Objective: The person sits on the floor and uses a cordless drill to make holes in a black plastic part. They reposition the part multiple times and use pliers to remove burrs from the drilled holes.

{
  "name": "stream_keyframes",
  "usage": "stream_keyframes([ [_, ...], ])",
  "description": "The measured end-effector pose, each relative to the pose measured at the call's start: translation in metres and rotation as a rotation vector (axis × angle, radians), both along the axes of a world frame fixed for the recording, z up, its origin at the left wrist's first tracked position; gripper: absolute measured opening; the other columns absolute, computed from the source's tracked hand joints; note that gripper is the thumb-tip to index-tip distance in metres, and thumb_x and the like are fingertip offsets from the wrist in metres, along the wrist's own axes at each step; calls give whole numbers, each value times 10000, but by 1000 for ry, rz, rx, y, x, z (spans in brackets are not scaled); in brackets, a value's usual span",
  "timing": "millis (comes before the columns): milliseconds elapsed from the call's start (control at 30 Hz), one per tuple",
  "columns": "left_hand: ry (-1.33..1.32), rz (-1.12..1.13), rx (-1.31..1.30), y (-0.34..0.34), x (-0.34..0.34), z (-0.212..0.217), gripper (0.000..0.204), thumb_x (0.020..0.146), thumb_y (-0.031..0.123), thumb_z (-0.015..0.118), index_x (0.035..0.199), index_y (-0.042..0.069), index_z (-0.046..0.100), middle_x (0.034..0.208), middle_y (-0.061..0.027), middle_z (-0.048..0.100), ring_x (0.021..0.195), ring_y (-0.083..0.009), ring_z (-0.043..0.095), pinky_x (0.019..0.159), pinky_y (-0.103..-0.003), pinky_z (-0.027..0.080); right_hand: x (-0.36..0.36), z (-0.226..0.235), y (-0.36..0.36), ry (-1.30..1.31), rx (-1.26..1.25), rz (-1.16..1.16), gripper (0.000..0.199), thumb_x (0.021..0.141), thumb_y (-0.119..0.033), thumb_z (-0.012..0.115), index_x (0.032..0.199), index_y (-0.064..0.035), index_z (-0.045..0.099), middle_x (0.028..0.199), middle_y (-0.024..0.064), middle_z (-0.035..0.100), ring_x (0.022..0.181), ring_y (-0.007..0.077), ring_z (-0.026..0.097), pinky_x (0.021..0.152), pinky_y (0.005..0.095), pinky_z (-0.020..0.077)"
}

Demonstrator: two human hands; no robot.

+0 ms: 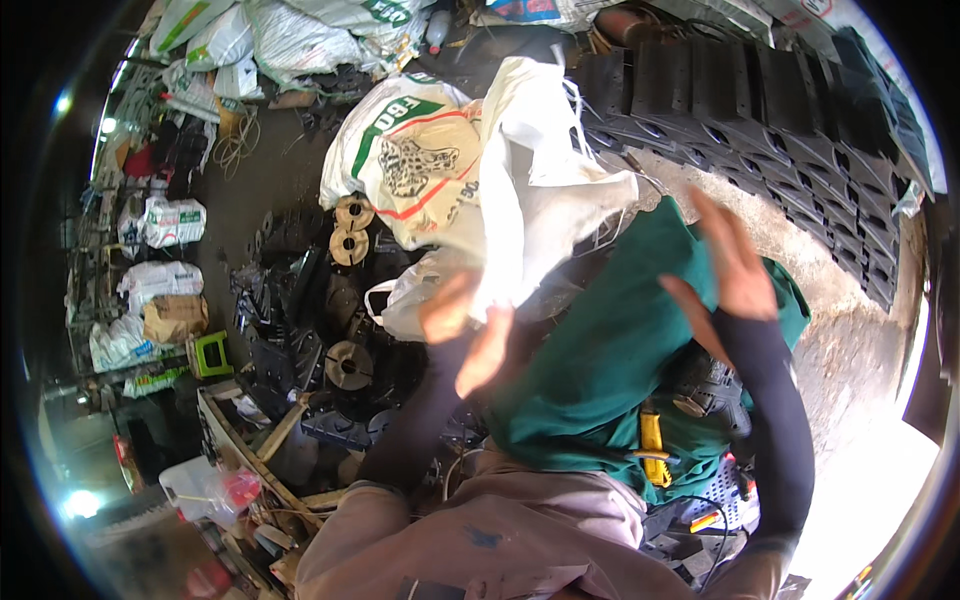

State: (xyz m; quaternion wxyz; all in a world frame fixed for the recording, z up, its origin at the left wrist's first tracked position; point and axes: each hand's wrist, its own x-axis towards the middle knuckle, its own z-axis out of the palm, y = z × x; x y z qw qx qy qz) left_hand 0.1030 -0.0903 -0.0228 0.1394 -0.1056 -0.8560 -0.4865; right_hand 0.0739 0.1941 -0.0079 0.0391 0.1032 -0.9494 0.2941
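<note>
My left hand [458, 325] is at the lower edge of a white woven sack [545, 220]. Motion smears its fingers, and I cannot tell whether they grip the cloth. Open, with fingers and thumb spread, my right hand [735, 270] hovers above the green cloth [600, 340] over my leg and holds nothing. The crumpled sack stretches away from me, beside another printed sack [415, 160] with a red stripe and a spotted animal picture. A yellow-handled tool [653, 445] lies on the green cloth near my right forearm.
Stacked black moulded parts [740, 110] line the far right. To the left lie black plastic pieces [275, 300] and round tan discs [349, 366]. A wooden frame [280, 430] stands near my left forearm, beside a green plastic piece [210, 355]. Filled sacks [290, 45] are piled at the back.
</note>
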Motion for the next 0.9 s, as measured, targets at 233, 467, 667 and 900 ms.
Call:
stream_keyframes([
  [233, -7, -76, -175, -18, 42, -16, 85, 786, -31, 625, 861, -54, 658, 783, -112, 629, 622, -199, 586, 577, -300, 448, -158, -74, -130, 723, 216, 113, 527, 725, -106, 620, 1244, -187, 584, 1382, 230, 422, 1219, 413, 469, 963, 521, 394],
  [467, -177, 315, -232, -67, 47, 11, 247, 851, 160, 663, 995, -34, 613, 860, -125, 657, 765, -186, 626, 690, -306, 482, -177, -32, -131, 667, -138, 114, 94, 666, -96, 646, 738, -42, 618, 849, 75, 618, 769, 294, 618, 650, 407, 493],
  [667, -320, 229, -393, -38, -11, 12, 248, 804, 146, 690, 980, -15, 622, 858, -110, 673, 749, -178, 630, 708, -308, 487, -134, 5, -120, 622, -212, 242, 68, 650, -40, 602, 715, -19, 608, 841, 88, 613, 731, 321, 627, 601, 433, 500],
  [900, 204, 420, -216, -52, -28, 81, 83, 832, -3, 584, 749, -6, 576, 682, -1, 554, 664, -67, 497, 645, -227, 410, -121, 36, -102, 711, -103, 138, 80, 642, -58, 601, 712, -23, 615, 844, 73, 614, 700, 312, 639, 578, 419, 521],
])
